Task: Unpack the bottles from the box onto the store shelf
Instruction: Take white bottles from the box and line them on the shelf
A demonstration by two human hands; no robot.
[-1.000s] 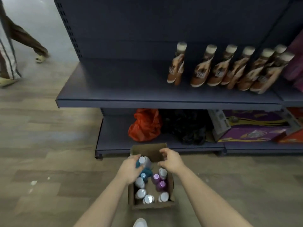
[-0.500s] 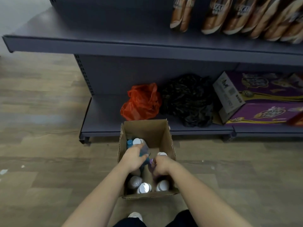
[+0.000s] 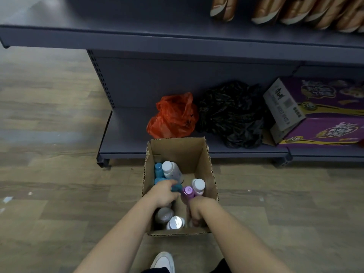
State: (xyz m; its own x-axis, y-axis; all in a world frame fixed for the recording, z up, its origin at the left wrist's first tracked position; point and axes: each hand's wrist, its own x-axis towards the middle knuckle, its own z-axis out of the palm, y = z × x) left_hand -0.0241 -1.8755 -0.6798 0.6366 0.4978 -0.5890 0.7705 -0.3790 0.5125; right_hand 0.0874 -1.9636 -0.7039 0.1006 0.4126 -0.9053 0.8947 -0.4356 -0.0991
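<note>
Inside the cardboard box [image 3: 178, 149], left of centre: left hand [image 3: 163, 195] curled round the teal bottle [image 3: 176, 187]. Right of centre in the box: right hand [image 3: 199, 208] gripping the purple bottle [image 3: 187, 192] below its cap. Step judged: grasp, before lift-out. Next move: straight lift past the box walls, then up to the shelf [image 3: 137, 37] beyond the box.

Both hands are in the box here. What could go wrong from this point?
1. The tilted white-capped bottle sits close by the teal bottle under the left hand; lifting that one may topple it.
2. The right hand holds the purple bottle low, grip partly hidden; it could slip on the way to the shelf.
</note>
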